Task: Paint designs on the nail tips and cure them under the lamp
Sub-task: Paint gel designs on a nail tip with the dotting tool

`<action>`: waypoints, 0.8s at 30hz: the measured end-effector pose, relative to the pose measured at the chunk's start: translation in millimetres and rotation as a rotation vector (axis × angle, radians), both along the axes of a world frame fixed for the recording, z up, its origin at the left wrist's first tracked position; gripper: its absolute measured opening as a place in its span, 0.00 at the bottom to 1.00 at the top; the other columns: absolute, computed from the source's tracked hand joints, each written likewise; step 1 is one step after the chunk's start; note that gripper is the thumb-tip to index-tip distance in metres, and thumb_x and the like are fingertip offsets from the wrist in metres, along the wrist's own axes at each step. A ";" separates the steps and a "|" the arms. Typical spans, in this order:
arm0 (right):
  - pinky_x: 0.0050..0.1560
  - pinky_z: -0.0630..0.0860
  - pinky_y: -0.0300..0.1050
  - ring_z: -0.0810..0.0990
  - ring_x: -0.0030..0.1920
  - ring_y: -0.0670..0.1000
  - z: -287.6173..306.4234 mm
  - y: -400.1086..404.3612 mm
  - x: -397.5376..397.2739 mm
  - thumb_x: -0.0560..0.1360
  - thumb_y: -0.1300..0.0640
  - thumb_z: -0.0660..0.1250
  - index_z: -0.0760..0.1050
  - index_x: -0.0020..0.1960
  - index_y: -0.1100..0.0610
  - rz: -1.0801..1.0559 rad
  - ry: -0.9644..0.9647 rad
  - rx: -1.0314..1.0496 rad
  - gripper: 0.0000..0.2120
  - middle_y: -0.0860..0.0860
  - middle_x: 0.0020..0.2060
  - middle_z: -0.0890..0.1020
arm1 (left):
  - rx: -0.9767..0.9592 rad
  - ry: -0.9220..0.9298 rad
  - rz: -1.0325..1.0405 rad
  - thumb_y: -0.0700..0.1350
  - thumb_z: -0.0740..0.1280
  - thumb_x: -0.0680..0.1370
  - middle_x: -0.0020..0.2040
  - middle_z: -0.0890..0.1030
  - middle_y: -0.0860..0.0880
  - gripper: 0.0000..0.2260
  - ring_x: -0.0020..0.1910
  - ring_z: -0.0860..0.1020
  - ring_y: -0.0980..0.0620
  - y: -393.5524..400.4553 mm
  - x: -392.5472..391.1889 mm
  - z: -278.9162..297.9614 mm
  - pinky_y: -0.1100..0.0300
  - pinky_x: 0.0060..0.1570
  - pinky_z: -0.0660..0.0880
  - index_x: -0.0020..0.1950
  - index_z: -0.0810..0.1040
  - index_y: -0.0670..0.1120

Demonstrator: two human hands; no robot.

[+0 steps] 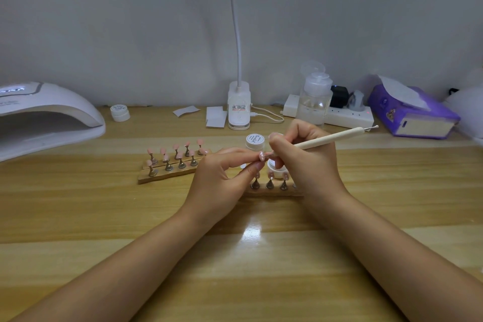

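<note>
The person is working near the middle of the worktop. The left hand is pinching a single nail tip between thumb and fingertips, holding it raised above the nearer wooden holder strip, where a few more tips are sitting on metal stands. The right hand is gripping a cream-handled dotting pen much like a pencil, its fingers curled round the shaft and its working end meeting the held tip; the exact contact point is too small to make out. An open white gel pot is sitting just beneath the two hands, and its lid is lying just behind. A second strip of plain pink tips is resting to the left, towards the curing lamp at the worktop's left edge.

Judging from this, the step in hand is laying the design on the held tip. To do it well, the two hands should be bracing against each other so the pen is not wandering, the strokes should be staying short and light, and the gel load small so it is not flooding the edges. The tip is best kept level until it is going under the lamp, since uncured gel will probably run.
</note>
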State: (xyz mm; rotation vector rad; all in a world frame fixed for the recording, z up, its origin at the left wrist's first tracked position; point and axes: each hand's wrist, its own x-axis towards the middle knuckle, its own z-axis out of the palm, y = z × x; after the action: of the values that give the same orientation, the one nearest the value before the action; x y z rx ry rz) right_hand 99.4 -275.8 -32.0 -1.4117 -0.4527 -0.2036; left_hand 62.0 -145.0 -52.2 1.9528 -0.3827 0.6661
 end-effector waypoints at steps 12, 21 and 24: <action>0.21 0.68 0.32 0.73 0.18 0.44 4.4 -6.0 0.7 0.72 0.39 0.55 0.78 0.39 0.52 -0.150 -0.015 0.032 0.20 0.53 0.19 0.76 | -0.015 0.023 0.032 0.37 0.70 0.72 0.38 0.82 0.53 0.07 0.42 0.80 0.58 -0.9 -1.1 1.6 0.58 0.50 0.75 0.47 0.83 0.44; 0.41 0.76 0.37 0.78 0.43 0.40 -4.5 -6.6 -1.5 0.67 0.56 0.75 0.71 0.46 0.50 -0.025 -0.331 -0.377 0.14 0.44 0.43 0.81 | -0.012 0.014 0.020 0.33 0.68 0.72 0.40 0.81 0.56 0.11 0.43 0.78 0.64 1.8 -2.9 3.9 0.69 0.47 0.73 0.47 0.80 0.49; 0.43 0.76 0.38 0.77 0.44 0.40 -5.0 -6.1 -1.5 0.68 0.57 0.74 0.70 0.45 0.49 -0.021 -0.340 -0.400 0.14 0.43 0.43 0.81 | -0.021 0.020 0.030 0.32 0.68 0.72 0.41 0.80 0.58 0.13 0.44 0.78 0.67 2.1 -2.0 4.0 0.72 0.47 0.71 0.47 0.80 0.49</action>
State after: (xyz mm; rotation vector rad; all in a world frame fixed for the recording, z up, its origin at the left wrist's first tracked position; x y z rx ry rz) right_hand 97.9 -281.9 -37.0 -1.7816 -0.7910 -0.3888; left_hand 60.0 -142.9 -48.2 1.9472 -0.3331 0.6665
